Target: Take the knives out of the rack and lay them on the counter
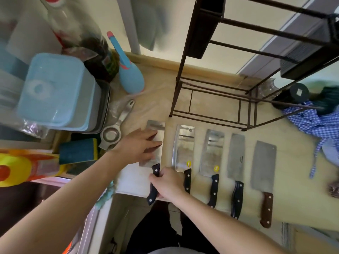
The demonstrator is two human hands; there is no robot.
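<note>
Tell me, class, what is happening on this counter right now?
A person is laying cleavers in a row on the counter. The left hand presses flat on the blade of the leftmost cleaver, while the right hand grips its black handle. Four more cleavers lie alongside, the far-right one with a brown handle. The dark rack behind them shows no knives in the part in view.

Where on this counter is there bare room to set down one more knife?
Bare counter lies right of the brown-handled cleaver, below the checked cloth. The left end is crowded: strainer, sponge and both hands, left hand and right hand, on the leftmost cleaver.
</note>
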